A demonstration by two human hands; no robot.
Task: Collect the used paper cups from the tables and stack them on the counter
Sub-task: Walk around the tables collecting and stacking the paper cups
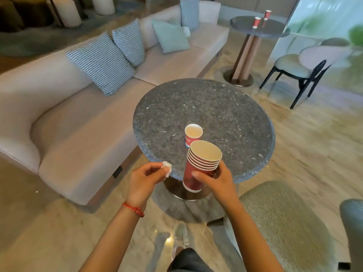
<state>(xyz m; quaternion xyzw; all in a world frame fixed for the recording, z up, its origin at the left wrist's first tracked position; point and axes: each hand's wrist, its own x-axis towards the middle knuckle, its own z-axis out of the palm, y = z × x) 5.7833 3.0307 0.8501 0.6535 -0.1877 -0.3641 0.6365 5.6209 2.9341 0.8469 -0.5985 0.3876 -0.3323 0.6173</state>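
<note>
A long pale sofa (82, 114) runs along the left side, carrying houndstooth cushions (102, 63) and one plain mint cushion (170, 36). In front of it stands a round, dark speckled stone bench (216, 107) on a metal pedestal, with marbled flooring (306, 146) around it. A green upholstered seat (279, 222) sits at the lower right, and a dark-legged chair (302, 63) stands farther back on the right. Behind that, a smaller round bench (275, 29) holds two red paper cups (257, 22), well apart from the near one. The right hand (218, 179) is closed around a nested stack of red paper cups (198, 169), held tilted over the near edge of the large bench, with white rims stepped at the top. The left hand (145, 177) is pinched shut on a small crumpled white tissue (167, 167), just left of the stack and not touching it. A single red cup (193, 134) stands upright on the large bench just beyond the stack, open and pale inside. A red bead bracelet (133, 209) circles the left wrist.
</note>
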